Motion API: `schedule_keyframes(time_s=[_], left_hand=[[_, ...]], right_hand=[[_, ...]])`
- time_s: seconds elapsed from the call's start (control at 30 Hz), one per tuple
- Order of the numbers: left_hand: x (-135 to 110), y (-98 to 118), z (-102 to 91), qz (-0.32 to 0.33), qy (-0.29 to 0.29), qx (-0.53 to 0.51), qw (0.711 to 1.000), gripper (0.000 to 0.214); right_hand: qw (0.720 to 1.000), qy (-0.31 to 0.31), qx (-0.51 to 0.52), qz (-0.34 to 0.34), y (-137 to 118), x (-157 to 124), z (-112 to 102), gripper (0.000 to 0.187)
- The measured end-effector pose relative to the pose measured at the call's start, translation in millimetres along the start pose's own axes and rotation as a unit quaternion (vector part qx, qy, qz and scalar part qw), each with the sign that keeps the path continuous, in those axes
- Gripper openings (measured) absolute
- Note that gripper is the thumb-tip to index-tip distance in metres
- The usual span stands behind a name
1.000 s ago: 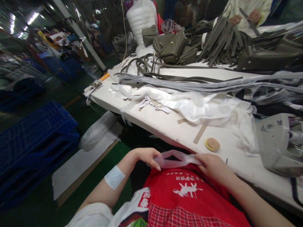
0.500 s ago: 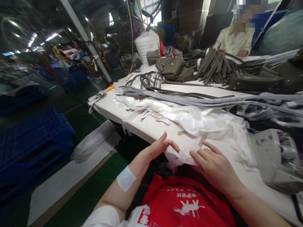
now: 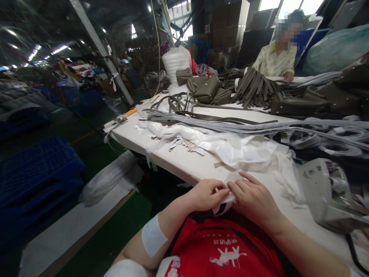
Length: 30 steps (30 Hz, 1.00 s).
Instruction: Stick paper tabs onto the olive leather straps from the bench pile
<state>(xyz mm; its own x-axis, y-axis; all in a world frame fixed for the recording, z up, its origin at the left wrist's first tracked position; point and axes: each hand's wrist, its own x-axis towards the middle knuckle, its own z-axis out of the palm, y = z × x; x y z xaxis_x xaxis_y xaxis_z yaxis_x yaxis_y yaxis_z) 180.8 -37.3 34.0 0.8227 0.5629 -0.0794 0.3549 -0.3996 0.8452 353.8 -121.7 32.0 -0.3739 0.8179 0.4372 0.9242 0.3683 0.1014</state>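
Note:
At the table's near edge my two hands meet over a thin white sheet [image 3: 230, 198], perhaps tissue or film. My left hand [image 3: 210, 194] is closed, thumb and fingers pinching the sheet. Beside it, my right hand [image 3: 250, 195] has its fingers bent onto the same sheet, with the index finger raised. Part of the sheet hangs below the fingers, and the rest is hidden by them. Just beyond lie a long crumpled white strip [image 3: 242, 150] and a small heap of short white and beige strips [image 3: 186, 145].
Grey straps [image 3: 213, 120] run across the white table [image 3: 170, 157], with dark olive bags [image 3: 206, 87] behind. A grey machine-like case [image 3: 314, 192] stands at right. Another person [image 3: 275, 57] sits across the table. Blue pallets [image 3: 40, 165] are stacked on the floor at left.
My left hand has moved right and its open fingers have closed on the white sheet, next to my right hand. The sheet is now more bunched. The view has shifted slightly.

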Motion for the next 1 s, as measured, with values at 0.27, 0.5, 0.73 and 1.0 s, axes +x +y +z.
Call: schedule_keyframes(time_s=[0.27,0.5,0.73,1.0], left_hand=[[-7,-2,5.2,-0.077,-0.188,-0.253,0.946,0.048],[-8,-23,-42.4,0.045,0.285,-0.020,0.957,0.020],[-11,-32,-83.9,0.054,0.405,0.006,0.913,0.015],[-10,-29,-98.0,0.073,0.647,-0.009,0.759,0.029]], right_hand=[[0.999,-0.026,-0.016,0.023,4,3,-5,0.017],[0.996,0.003,0.063,0.070,23,-2,-11,0.009],[0.963,-0.199,0.159,0.087,19,10,-33,0.016],[0.919,-0.296,0.254,0.058,19,32,-59,0.014]])
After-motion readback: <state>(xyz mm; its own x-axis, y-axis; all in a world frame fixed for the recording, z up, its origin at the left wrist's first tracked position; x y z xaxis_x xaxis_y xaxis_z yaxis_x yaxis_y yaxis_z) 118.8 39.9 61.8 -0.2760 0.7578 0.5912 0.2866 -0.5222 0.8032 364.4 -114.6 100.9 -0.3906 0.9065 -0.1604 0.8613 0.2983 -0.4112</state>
